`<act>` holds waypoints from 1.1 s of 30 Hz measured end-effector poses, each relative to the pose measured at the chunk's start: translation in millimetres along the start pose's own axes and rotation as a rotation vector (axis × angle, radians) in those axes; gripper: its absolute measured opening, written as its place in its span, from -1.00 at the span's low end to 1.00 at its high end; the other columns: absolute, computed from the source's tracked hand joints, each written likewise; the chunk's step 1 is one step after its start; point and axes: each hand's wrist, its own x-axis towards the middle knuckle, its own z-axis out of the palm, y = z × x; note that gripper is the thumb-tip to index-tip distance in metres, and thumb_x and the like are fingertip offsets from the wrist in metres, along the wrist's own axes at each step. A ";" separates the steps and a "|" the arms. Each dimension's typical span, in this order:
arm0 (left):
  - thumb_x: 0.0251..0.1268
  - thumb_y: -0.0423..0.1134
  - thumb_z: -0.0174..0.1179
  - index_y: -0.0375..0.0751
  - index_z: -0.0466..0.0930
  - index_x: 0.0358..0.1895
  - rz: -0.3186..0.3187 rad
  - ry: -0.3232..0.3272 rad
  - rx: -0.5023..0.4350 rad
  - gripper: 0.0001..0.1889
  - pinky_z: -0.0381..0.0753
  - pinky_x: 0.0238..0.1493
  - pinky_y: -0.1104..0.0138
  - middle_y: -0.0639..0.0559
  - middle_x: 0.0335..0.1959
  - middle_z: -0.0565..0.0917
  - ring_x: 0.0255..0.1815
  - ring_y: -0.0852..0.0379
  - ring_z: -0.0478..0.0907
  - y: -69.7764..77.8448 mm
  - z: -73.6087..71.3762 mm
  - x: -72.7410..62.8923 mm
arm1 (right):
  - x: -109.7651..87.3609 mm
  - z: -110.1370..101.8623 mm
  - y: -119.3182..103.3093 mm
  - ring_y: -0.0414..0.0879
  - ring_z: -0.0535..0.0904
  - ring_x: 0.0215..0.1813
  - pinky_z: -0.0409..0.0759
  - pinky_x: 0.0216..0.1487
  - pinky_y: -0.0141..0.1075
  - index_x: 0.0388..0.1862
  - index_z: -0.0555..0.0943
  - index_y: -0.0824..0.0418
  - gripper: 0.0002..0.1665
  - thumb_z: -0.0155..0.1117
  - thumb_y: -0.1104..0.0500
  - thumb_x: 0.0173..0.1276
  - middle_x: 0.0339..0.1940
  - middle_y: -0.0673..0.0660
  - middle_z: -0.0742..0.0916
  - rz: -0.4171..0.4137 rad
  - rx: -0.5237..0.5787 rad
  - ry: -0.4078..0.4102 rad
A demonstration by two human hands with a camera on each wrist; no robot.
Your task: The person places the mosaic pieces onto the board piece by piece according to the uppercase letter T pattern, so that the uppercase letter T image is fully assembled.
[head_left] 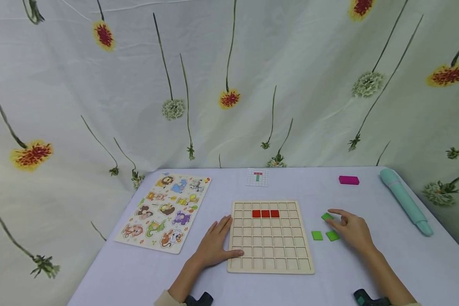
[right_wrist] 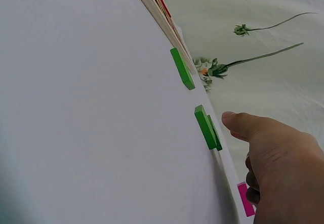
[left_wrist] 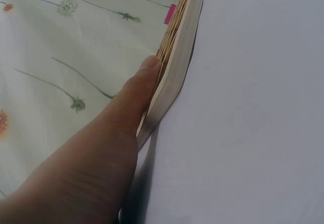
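A wooden grid board [head_left: 271,272] lies in the middle of the table, with three red square tiles [head_left: 265,213] in a row near its top. My left hand [head_left: 216,246] rests at the board's left side, fingers straight along the edge; its thumb [left_wrist: 134,90] lies over the lower left corner. On the right, my right hand [head_left: 352,231] hovers with thumb and index finger apart, either side of a green square tile [head_left: 326,216]. Two more green tiles lie below, one on the left [head_left: 317,236] and one nearer the hand [head_left: 332,236]. In the right wrist view the thumb [right_wrist: 238,122] is clear of the green tiles [right_wrist: 204,128].
An animal picture board [head_left: 164,212] lies at the left. Behind the grid board is a small card [head_left: 258,177] with a red and green T pattern. A magenta block [head_left: 349,180] and a teal cylindrical case [head_left: 405,202] lie at the right, before a flowered cloth backdrop [head_left: 310,63].
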 end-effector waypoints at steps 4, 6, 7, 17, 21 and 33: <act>-0.12 0.55 0.00 -0.29 0.00 0.43 0.008 0.004 0.000 0.17 -0.12 0.41 0.15 -0.09 0.43 0.10 0.44 0.06 -0.04 -0.5 -0.1 -0.5 | 0.2 -1.6 -1.9 -0.27 0.08 -0.68 0.08 -0.72 -0.41 -0.09 0.66 0.25 -0.62 0.38 0.08 0.14 -0.77 -0.07 0.31 0.001 0.005 -0.002; -0.11 0.54 0.01 -0.30 0.01 0.43 0.017 0.013 -0.001 0.16 -0.09 0.40 0.13 -0.10 0.43 0.10 0.44 0.04 -0.03 -0.7 0.0 -0.9 | -0.3 -1.9 -2.6 -0.27 0.08 -0.68 0.07 -0.73 -0.42 -0.09 0.66 0.25 -0.63 0.38 0.09 0.15 -0.78 -0.08 0.31 0.000 0.005 -0.005; -0.11 0.54 0.01 -0.29 0.01 0.43 0.020 0.017 0.000 0.16 -0.09 0.40 0.13 -0.10 0.43 0.10 0.44 0.04 -0.03 -0.8 0.1 -1.0 | -0.5 -2.1 -2.9 -0.27 0.08 -0.68 0.07 -0.73 -0.42 -0.09 0.66 0.25 -0.63 0.38 0.10 0.15 -0.78 -0.08 0.30 -0.001 0.005 -0.007; -0.10 0.54 0.00 -0.27 -0.02 0.44 0.009 0.009 -0.005 0.16 -0.13 0.41 0.16 -0.07 0.44 0.08 0.45 0.08 -0.06 -0.3 0.0 -1.2 | -1.1 -0.7 -2.6 -0.21 0.18 -0.67 0.11 -0.70 -0.40 -0.03 0.61 0.31 -0.54 0.36 0.07 0.16 -0.76 -0.06 0.34 0.029 -0.038 -0.094; -0.11 0.54 0.01 -0.27 -0.01 0.43 0.011 0.012 -0.010 0.16 -0.12 0.41 0.15 -0.07 0.44 0.09 0.44 0.07 -0.05 -0.2 -0.6 -1.4 | -1.7 0.3 -2.1 -0.20 0.19 -0.66 0.11 -0.70 -0.39 -0.02 0.60 0.32 -0.52 0.36 0.04 0.16 -0.76 -0.06 0.34 0.040 -0.051 -0.112; -0.12 0.55 -0.01 -0.28 0.00 0.43 0.011 0.007 0.000 0.17 -0.11 0.41 0.15 -0.08 0.44 0.09 0.44 0.07 -0.04 -0.8 -0.8 -1.6 | -2.5 0.2 -0.9 -0.22 0.16 -0.69 0.09 -0.71 -0.42 -0.04 0.62 0.31 -0.63 0.31 0.19 0.18 -0.79 -0.06 0.32 0.029 -0.025 -0.093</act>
